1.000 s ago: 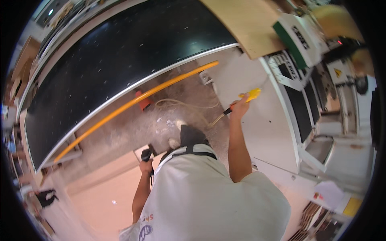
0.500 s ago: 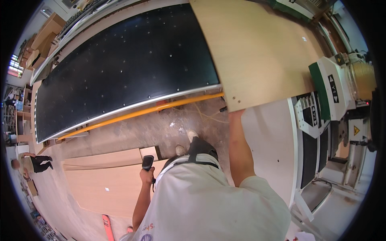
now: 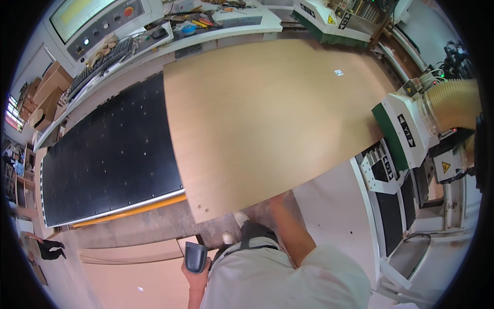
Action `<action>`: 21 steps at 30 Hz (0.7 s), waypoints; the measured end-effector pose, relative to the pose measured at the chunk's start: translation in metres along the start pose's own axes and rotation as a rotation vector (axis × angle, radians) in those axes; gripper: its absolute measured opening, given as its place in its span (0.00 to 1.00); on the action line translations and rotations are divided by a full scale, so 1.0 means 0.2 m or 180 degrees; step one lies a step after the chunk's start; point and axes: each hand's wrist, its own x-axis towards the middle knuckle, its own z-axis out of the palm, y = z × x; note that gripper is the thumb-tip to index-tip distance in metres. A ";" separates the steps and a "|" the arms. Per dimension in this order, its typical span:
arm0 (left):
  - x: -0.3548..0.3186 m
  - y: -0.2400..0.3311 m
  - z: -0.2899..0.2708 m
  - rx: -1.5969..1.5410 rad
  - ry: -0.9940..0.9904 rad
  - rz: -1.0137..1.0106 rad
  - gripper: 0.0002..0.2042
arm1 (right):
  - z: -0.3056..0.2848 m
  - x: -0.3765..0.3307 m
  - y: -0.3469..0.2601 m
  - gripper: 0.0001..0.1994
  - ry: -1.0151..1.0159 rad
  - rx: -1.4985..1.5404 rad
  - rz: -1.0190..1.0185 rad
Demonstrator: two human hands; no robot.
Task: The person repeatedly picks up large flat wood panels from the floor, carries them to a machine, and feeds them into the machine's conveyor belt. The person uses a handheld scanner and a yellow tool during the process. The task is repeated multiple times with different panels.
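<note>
A large pale wood-grain panel (image 3: 267,118) lies across the black table and the white machine bed, its near left corner pierced by two small holes and jutting past the table edge. My right hand (image 3: 278,199) grips the panel's near edge from below; most of its fingers are hidden by the panel. Lower and to the left, my left hand (image 3: 195,276) is closed round a dark handheld barcode scanner (image 3: 195,257), held upright and away from the panel. A small white label (image 3: 338,72) sits near the panel's far right.
The black table (image 3: 113,149) with studs extends left, a yellow rail (image 3: 131,212) along its front. White-and-green machine heads (image 3: 406,129) stand right. A control console (image 3: 100,26) and tool-strewn shelf (image 3: 221,23) lie beyond. More panels (image 3: 134,278) lie lower left; a person (image 3: 43,247) stands far left.
The panel has shifted left and toward me, covering more of the black table, with my right hand at its edge. The scanner in my left hand has turned. My view has tilted up.
</note>
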 end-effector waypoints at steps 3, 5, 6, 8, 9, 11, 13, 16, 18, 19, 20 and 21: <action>0.02 0.14 0.13 -0.0243 -0.0123 -0.0238 0.13 | -0.32 0.04 0.05 0.14 0.0652 -0.0270 -0.0136; 0.10 0.20 0.19 -0.0327 -0.0254 -0.0095 0.11 | -0.57 0.11 -0.01 0.13 0.1190 0.0311 -0.0240; 0.11 0.19 0.21 -0.0327 -0.0325 -0.0088 0.11 | -0.63 0.10 -0.12 0.14 0.1306 0.0823 -0.0290; 0.19 -0.01 0.24 -0.0555 -0.0266 0.0141 0.11 | -0.77 0.05 -0.42 0.14 0.1593 0.1313 -0.0435; 0.21 -0.07 0.25 -0.0550 -0.0173 -0.0084 0.12 | -0.83 0.02 -0.53 0.14 0.1698 0.1183 -0.0506; 0.25 0.09 0.27 -0.0912 -0.0559 -0.0406 0.14 | -0.95 0.02 -0.61 0.14 0.1877 0.1119 -0.0576; 0.27 0.13 0.30 -0.1122 -0.0521 -0.0547 0.15 | -1.02 0.03 -0.69 0.14 0.2047 0.0997 -0.0676; 0.31 0.17 0.35 -0.1270 -0.0414 -0.0549 0.14 | -1.08 0.03 -0.76 0.14 0.2304 0.0706 -0.0934; 0.34 0.16 0.35 -0.1319 -0.0427 -0.0624 0.15 | -1.11 0.05 -0.78 0.14 0.2379 0.0503 -0.1207; 0.35 0.16 0.37 -0.1397 -0.0356 -0.0725 0.15 | -1.12 0.06 -0.79 0.14 0.2351 0.0448 -0.1303; 0.36 0.17 0.39 -0.1551 -0.0258 -0.0718 0.15 | -1.12 0.06 -0.85 0.14 0.2303 0.0397 -0.1410; 0.37 0.17 0.40 -0.1701 -0.0149 -0.0720 0.15 | -1.12 0.05 -0.91 0.14 0.2246 0.0340 -0.1513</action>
